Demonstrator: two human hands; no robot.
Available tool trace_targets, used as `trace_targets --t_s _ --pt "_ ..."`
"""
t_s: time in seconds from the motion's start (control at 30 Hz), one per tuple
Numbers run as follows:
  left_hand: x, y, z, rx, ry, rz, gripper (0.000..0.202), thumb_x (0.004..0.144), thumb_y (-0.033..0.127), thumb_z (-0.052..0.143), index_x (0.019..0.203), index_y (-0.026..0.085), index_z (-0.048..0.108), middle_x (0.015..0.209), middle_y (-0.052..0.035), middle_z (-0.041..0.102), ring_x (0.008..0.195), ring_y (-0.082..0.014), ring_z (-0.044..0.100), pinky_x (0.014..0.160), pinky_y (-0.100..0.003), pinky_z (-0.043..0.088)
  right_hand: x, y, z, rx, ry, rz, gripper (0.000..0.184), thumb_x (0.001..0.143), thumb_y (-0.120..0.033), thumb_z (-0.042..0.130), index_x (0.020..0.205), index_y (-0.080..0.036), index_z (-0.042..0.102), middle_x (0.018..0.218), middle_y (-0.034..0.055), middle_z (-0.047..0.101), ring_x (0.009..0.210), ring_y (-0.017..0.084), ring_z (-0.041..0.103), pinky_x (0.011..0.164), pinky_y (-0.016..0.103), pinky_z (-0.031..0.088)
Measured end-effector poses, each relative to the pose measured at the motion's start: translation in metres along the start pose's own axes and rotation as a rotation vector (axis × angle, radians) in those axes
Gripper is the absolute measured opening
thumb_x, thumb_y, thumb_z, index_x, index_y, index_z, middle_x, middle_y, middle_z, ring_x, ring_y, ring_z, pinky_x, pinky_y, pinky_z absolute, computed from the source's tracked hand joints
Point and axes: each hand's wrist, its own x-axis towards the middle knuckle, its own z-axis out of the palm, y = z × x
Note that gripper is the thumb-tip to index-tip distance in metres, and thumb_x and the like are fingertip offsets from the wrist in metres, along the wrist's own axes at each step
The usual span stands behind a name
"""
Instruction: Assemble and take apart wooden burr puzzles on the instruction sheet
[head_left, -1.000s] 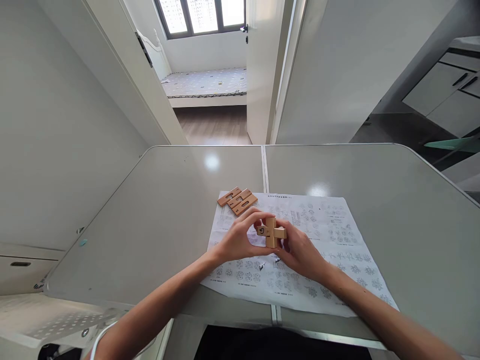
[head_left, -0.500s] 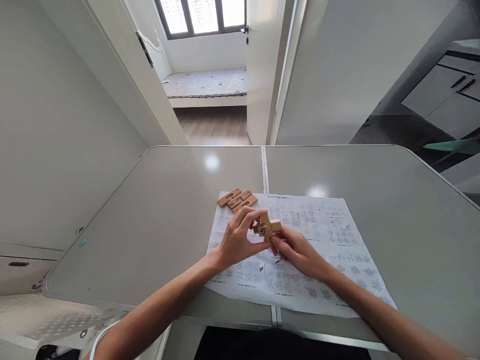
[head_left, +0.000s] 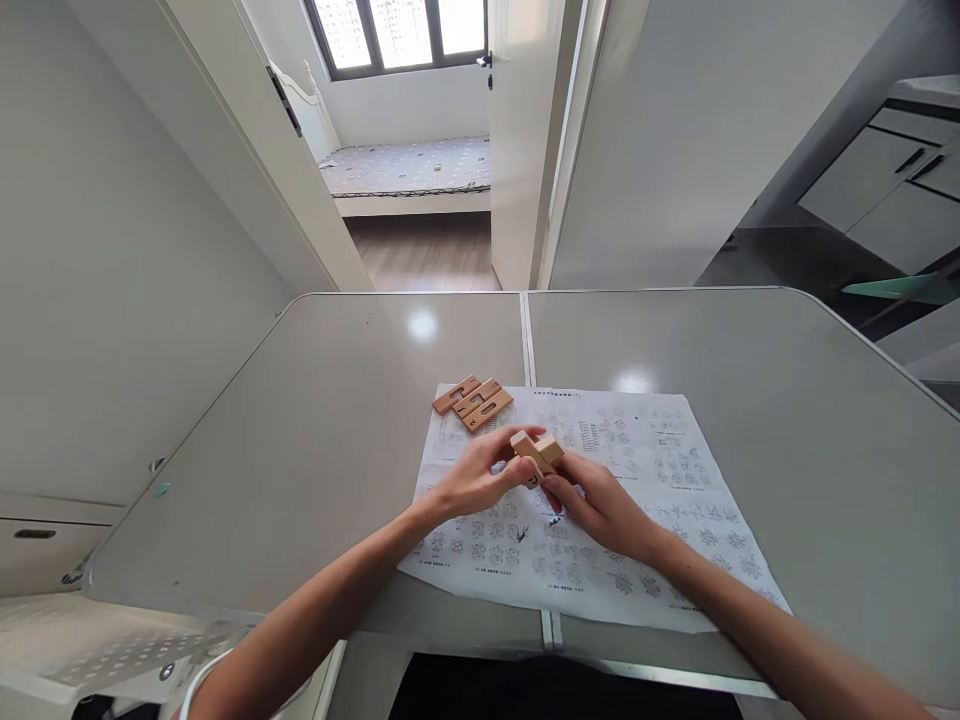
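Both my hands hold a small wooden cross-shaped puzzle piece assembly (head_left: pixel 537 453) just above a printed instruction sheet (head_left: pixel 660 470). My left hand (head_left: pixel 480 478) pinches it from the left with thumb and fingers closed on it. My right hand (head_left: pixel 600 505) grips it from below and the right. Three flat slotted wooden pieces (head_left: pixel 473 399) lie side by side at the sheet's far left corner, apart from my hands.
The sheet lies on a grey table (head_left: pixel 322 450) with a seam down its middle. Two small dark bits (head_left: pixel 523 533) rest on the paper under my hands. Beyond the table, a white door stands ajar on a room with a bed (head_left: pixel 409 165). Cabinets (head_left: pixel 885 190) stand at the right.
The wooden assembly has been turned and tilted in my hands, from an upright cross to a lower, slanted position nearer the paper. The flat pieces have not moved.
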Motion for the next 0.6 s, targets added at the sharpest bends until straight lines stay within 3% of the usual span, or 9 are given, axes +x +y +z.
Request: trace_targets --t_s 0.1,0.3,0.6 --pt "0.0008 0.0020 -0.0016 -0.063 -0.024 -0.045 0.065 0.092 0.066 0.062 0.131 0.014 0.066 0.104 -0.0112 0.073 0.087 -0.0212 0.068 0.079 -0.032 0.056 -0.0024 0.0027 0.0023 -0.018 0.029 0.018 0.033 0.110 -0.040 0.042 0.084 -0.023 0.051 0.073 0.0008 0.059 0.065 0.017 0.052 0.065 0.031 0.042" --pt "0.0009 0.0079 -0.0043 -0.093 -0.040 -0.038 0.075 0.091 0.067 0.065 0.143 0.014 0.060 0.112 -0.0136 0.073 0.099 -0.0253 0.070 0.087 -0.035 0.057 -0.0025 0.0023 0.0025 0.028 0.082 0.046 0.037 0.111 -0.041 0.042 0.079 -0.023 0.050 0.066 -0.0011 0.058 0.059 0.016 0.052 0.063 0.030 0.042" --pt "-0.0025 0.0044 0.0027 -0.128 0.008 0.022 0.057 0.094 0.051 0.070 0.138 0.018 0.060 0.132 -0.0158 0.069 0.122 -0.0308 0.065 0.103 -0.042 0.053 -0.0027 -0.0018 0.0067 0.018 0.183 0.065 0.036 0.109 -0.041 0.046 0.079 -0.023 0.050 0.067 -0.0012 0.055 0.058 0.015 0.047 0.056 0.029 0.037"
